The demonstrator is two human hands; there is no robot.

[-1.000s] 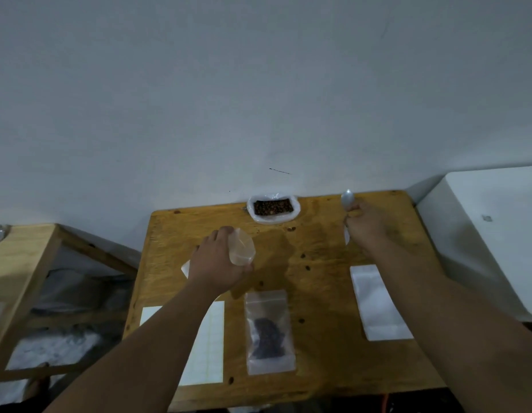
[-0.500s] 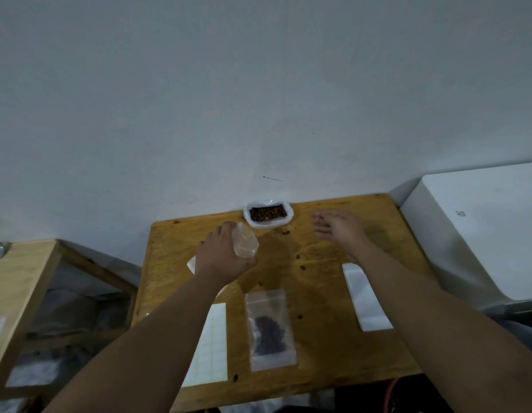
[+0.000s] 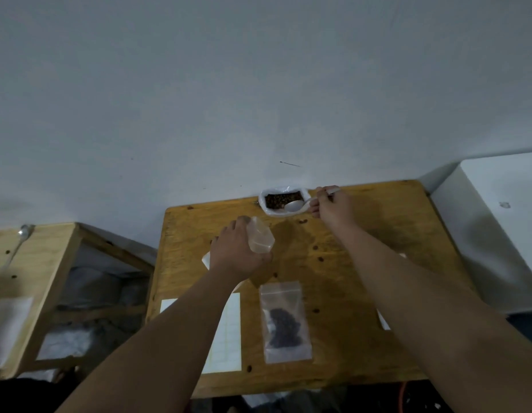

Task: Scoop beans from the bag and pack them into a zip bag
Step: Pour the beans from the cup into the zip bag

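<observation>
A plain grey-white wall (image 3: 258, 84) fills most of the view, with a short dark mark (image 3: 290, 164) just above the far edge of the surface (image 3: 363, 234), a yellowish wooden top set against it. Off its right edge stands a white cabinet (image 3: 497, 234). Off its left edge is a lower open wooden frame (image 3: 47, 263) with pale sheeting (image 3: 89, 281) beneath. The light is dim, and the floor (image 3: 26, 394) is dark.

Yellowish wooden surface (image 3: 333, 308) carrying an open white plastic bag of dark beans (image 3: 281, 201) at its far edge, a clear flat zip bag of beans (image 3: 285, 321) near the front, a white gridded sheet (image 3: 227, 332) just left of it, and scattered loose beans (image 3: 320, 259)
</observation>
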